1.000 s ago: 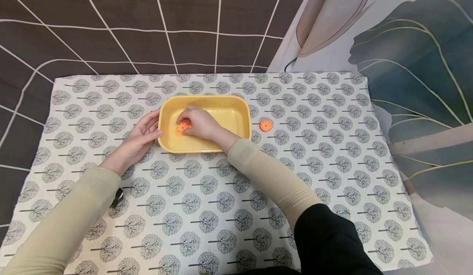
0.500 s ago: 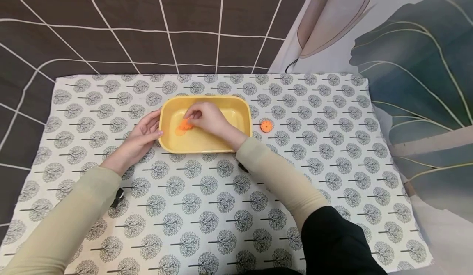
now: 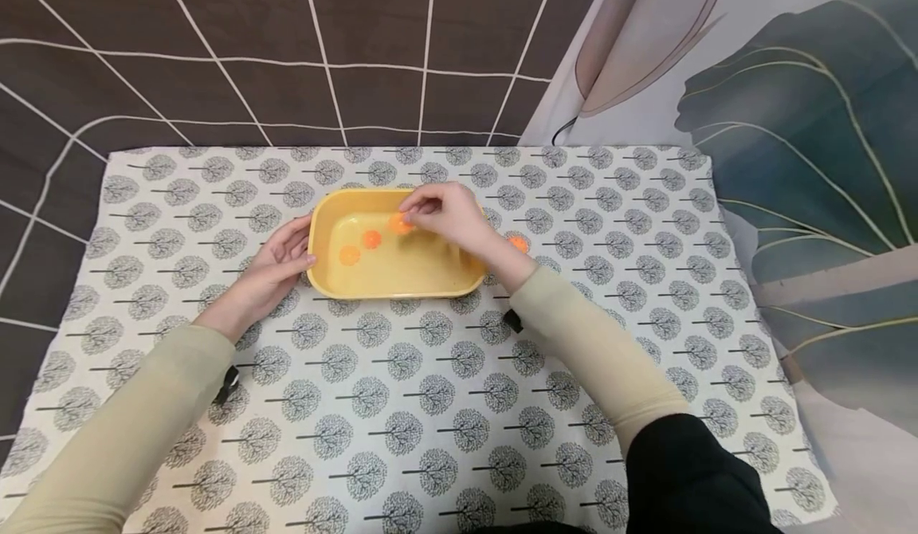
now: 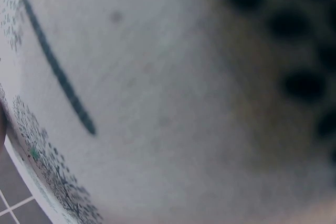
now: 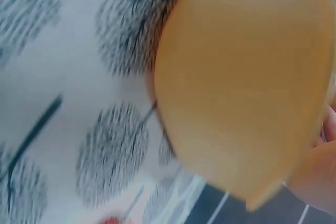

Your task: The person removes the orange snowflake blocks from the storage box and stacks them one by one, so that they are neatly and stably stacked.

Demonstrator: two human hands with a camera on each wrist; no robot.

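A yellow rectangular tub stands on the table. My left hand holds its left end, thumb on the rim and fingers against the outer wall. In my right hand, thumb and fingertips pinch an orange scalloped disc over the tub's inside. Two more orange pieces, a brighter one and a paler one, lie on the tub floor toward the left. Outside, another orange disc rests on the cloth, partly hidden by my right wrist. The right wrist view shows the tub's outer wall close up.
A white cloth printed with grey trees covers the table. Behind its far edge rises a dark wall covering with white grid lines. A leaf-patterned curtain hangs at the right. Blurred cloth fills most of the left wrist view.
My right hand has lifted an orange disc off the pieces at the tub's left and carried it right and back. Two pieces now show there uncovered. My left hand has stayed put.
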